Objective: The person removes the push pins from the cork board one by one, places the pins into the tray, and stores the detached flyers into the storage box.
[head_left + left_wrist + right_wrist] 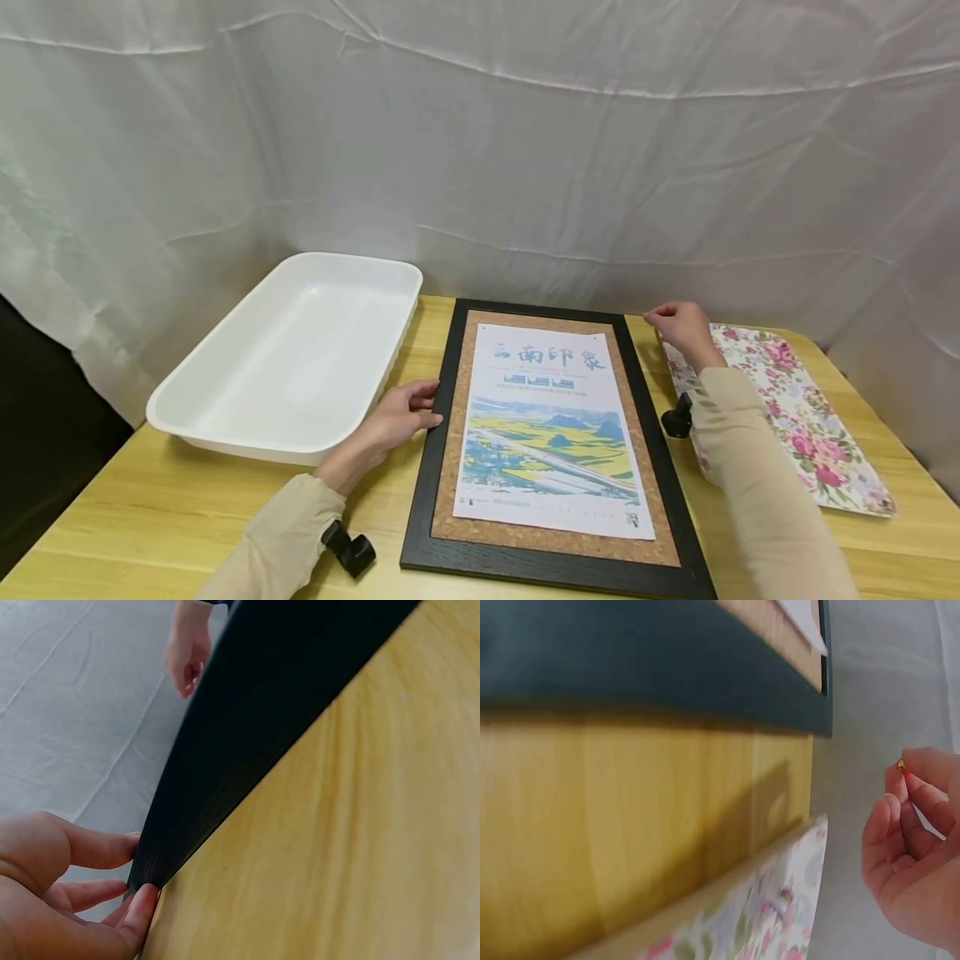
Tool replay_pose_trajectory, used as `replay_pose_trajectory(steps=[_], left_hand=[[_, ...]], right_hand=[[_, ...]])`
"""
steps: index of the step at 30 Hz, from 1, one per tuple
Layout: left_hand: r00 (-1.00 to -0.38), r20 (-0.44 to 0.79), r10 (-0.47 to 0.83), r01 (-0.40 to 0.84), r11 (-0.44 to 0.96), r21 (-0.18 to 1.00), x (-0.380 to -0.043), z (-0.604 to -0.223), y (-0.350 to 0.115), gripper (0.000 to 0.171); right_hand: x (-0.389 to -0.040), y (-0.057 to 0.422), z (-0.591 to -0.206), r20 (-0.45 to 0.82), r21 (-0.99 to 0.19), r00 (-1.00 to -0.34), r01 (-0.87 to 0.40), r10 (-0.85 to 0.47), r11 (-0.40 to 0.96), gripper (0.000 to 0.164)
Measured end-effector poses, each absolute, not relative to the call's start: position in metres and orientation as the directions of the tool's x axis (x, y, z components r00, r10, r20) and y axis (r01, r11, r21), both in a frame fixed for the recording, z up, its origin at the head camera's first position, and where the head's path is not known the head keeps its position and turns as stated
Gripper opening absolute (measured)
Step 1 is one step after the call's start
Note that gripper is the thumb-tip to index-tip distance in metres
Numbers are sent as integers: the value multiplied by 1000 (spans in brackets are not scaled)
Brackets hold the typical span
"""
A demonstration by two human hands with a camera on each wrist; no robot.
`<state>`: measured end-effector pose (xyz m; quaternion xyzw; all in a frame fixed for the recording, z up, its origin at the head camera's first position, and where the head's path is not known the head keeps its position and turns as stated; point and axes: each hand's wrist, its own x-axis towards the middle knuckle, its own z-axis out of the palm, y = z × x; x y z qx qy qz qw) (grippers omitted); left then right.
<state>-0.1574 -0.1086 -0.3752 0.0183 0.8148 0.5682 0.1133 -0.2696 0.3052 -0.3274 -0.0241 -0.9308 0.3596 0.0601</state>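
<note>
A black-framed cork board lies flat on the table, with a printed landscape poster on it. Small pins show at the poster's two top corners. My left hand holds the board's left side; in the left wrist view, thumb and fingers meet the black frame. Beyond the board's top right corner, my right hand is raised above the table. Between its thumb and index finger it pinches a tiny gold-coloured thumbtack, mostly hidden by the fingertips.
A large white tray stands left of the board. On the right lies a flower-patterned board or tray, partly under my right forearm. A pale grey curtain hangs behind the wooden table.
</note>
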Motion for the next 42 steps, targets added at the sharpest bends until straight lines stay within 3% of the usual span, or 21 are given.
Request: replay_pose_trajectory(steps=[16, 26, 35, 42], left_hand=[[-973, -166, 160, -98, 365, 926, -156, -377, -108, 58], [-972, -167, 166, -99, 358, 928, -157, -376, -109, 58], [-970, -170, 173, -99, 358, 928, -158, -377, -110, 58], [-970, -176, 169, -105, 365, 925, -158, -375, -110, 59]], right_hand=[[-247, 354, -342, 45, -692, -996, 26, 80, 722, 38], [-240, 379, -349, -28, -681, -990, 120, 138, 723, 42], [-237, 392, -362, -164, -796, -972, 230, 167, 560, 38], [-238, 394, -363, -183, -807, -970, 241, 160, 540, 39]])
